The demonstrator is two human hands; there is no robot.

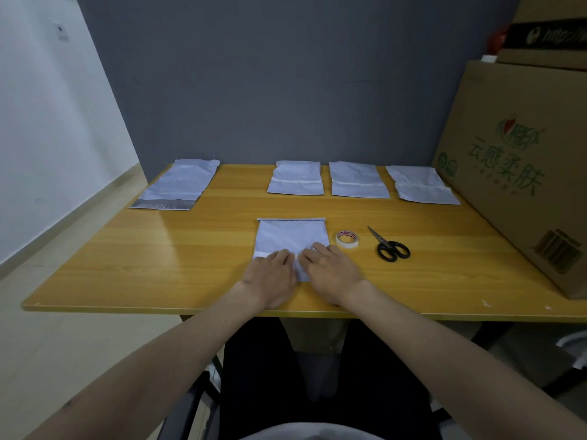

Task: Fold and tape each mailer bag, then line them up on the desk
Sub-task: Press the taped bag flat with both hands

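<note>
— What's around the bag?
— Tape (347, 239) just right of it, scissors (390, 245) beyond, a box (521, 173) at the counter's (158, 265) right edge.
— And the bag (290, 238)?
— Pale, near the front edge. Left hand (270, 276) and right hand (330, 271) press flat on its near end.
— Others?
— Three folded bags (359, 184) behind, a flat bag (178, 185) far left.

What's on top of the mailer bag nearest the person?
Both hands: the left hand and right hand rest on the mailer bag's near end. That end and anything beneath the palms are covered.

Left hand (270, 276) and right hand (330, 274) side by side, fingers flat, palms down
</note>
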